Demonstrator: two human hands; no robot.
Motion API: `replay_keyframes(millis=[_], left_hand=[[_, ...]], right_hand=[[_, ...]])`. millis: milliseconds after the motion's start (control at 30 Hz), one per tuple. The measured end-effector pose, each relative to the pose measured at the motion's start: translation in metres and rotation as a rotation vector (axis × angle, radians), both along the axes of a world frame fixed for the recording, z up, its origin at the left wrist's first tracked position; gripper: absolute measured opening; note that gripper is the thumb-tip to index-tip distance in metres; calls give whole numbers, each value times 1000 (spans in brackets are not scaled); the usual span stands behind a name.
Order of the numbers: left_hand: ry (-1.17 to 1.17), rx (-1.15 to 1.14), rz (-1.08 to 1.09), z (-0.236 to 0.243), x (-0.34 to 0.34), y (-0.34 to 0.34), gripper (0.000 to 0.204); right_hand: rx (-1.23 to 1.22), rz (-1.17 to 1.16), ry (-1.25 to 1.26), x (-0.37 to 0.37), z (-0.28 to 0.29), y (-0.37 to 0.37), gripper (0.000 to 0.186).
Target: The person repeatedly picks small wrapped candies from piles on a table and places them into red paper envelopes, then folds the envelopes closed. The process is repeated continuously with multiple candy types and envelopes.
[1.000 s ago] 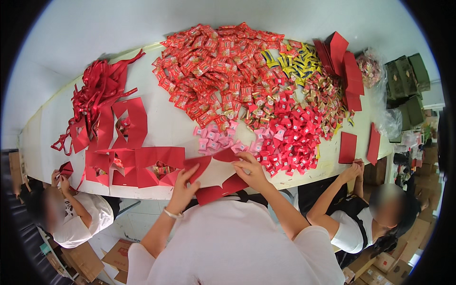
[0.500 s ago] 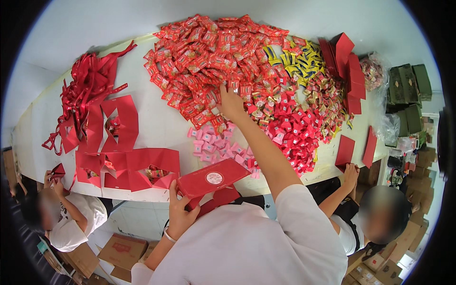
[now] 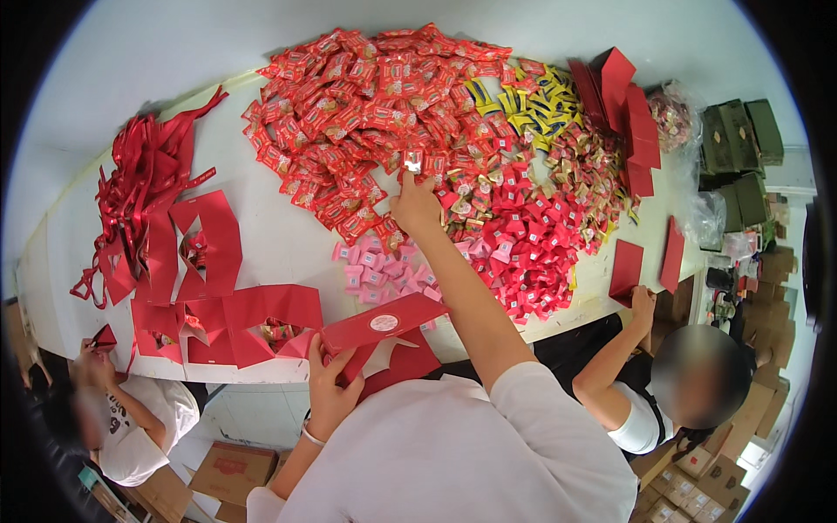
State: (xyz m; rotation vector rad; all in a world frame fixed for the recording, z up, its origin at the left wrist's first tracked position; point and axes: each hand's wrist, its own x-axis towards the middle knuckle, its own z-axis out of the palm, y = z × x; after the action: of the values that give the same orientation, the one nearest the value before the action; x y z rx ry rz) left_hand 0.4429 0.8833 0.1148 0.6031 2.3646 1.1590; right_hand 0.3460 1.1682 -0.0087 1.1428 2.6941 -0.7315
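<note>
In the head view my left hand [image 3: 336, 383] grips a folded red card box [image 3: 366, 333] with a round white emblem, low in the centre. My right hand [image 3: 417, 207] is stretched forward, fingers closed on a small shiny red-wrapped packet [image 3: 414, 164] at the big heap of red snack packets [image 3: 349, 113]. Near that arm lie pink wrapped pieces [image 3: 375, 270] and a pile of dark pink pieces [image 3: 536, 261]. Yellow packets [image 3: 549, 105] and gold-and-red sweets [image 3: 580, 166] are heaped farther right.
Red ribbons [image 3: 148, 174] and opened red boxes [image 3: 222, 253] cover the table's left. Folded red cards [image 3: 636, 139] stand at right, beside green boxes [image 3: 741, 135]. Co-workers in white shirts [image 3: 148, 436] [image 3: 636, 427] sit on both sides, holding red card. Cartons [image 3: 231, 471] lie below.
My right hand has left the red card box, reached forward into the heap and closed on a packet. My left hand has tilted the box, showing its emblem.
</note>
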Motion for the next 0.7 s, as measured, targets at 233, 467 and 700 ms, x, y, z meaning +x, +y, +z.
replay_keyframes(millis=[233, 467, 700], left_hand=[[-76, 28, 30, -11, 2, -1, 45], [-134, 77, -55, -14, 2, 24, 44], [-172, 35, -107, -3, 1, 76, 45]], right_hand=[[-247, -99, 387, 1, 22, 20, 53], [-1419, -720, 1277, 65, 51, 80, 34], [-188, -130, 650, 99, 29, 243, 24]])
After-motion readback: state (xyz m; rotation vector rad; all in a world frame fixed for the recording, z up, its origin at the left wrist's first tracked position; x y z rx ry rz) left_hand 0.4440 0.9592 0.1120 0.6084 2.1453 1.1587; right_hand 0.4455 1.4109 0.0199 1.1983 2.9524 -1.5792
